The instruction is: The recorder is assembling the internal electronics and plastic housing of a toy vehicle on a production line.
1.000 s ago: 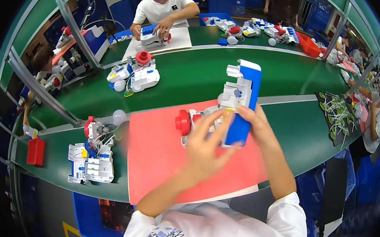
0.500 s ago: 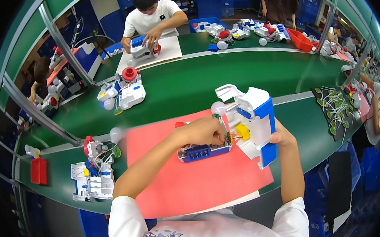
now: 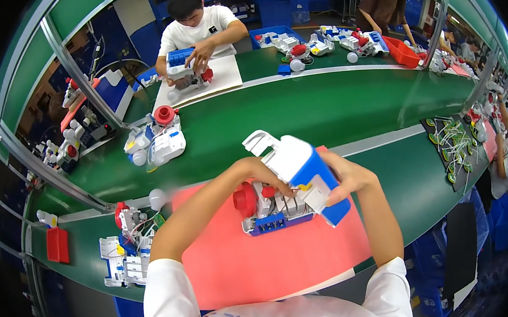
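Note:
My right hand (image 3: 349,180) grips a white and blue plastic housing half (image 3: 294,158) by its right side, thumb in front, holding it tilted above the work mat. Below it lies the other housing half (image 3: 279,224), open, with white inner parts, thin wires and a red round cap (image 3: 244,199) at its left end. My left hand (image 3: 260,172) reaches down into this lower half, fingers bent together near the wires; the upper half partly hides the fingertips, and what they hold cannot be made out. A small yellow part (image 3: 305,187) shows between the halves.
A pink sheet (image 3: 223,262) covers the green bench. Left of it lie another opened housing (image 3: 123,261) and a red bin (image 3: 57,245). Across, a co-worker (image 3: 201,31) handles a similar unit; another unit (image 3: 164,140) sits on the green belt. Wired parts (image 3: 452,146) lie at right.
The upper housing half has come down and left, closer over the lower half. My left hand has shifted toward the red cap's side, and the cap now shows fully.

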Tool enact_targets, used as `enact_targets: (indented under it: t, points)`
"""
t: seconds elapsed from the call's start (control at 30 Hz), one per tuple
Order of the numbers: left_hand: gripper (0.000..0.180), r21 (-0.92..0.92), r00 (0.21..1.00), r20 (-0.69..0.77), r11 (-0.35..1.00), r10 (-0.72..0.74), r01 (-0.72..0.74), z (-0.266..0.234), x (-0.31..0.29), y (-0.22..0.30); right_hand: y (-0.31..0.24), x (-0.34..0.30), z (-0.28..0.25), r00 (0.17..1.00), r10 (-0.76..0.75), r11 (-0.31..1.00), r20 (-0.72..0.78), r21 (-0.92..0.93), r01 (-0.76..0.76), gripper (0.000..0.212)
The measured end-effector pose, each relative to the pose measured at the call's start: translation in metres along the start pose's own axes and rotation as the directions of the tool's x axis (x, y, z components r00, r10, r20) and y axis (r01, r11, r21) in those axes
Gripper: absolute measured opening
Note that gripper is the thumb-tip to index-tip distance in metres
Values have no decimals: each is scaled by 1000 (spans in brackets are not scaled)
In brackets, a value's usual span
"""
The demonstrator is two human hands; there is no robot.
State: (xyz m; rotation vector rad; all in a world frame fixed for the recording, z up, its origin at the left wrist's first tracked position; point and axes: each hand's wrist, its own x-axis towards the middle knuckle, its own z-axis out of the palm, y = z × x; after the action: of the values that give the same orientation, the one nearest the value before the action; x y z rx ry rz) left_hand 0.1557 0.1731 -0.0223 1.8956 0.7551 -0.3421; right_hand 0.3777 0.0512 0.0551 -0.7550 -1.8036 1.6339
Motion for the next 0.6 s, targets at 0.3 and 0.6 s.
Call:
enact_targets:
  t: [0.3,0.6]
  points:
    - [35,-84,994,94,995,55,-47,13,-20,55,48,-60,-13,994,-66,939,-84,331,90,122]
    - [30,-45,993,-91,996,77,-82,-5,-46,37,9,-2,-18,998,-25,999,64,29,24,117]
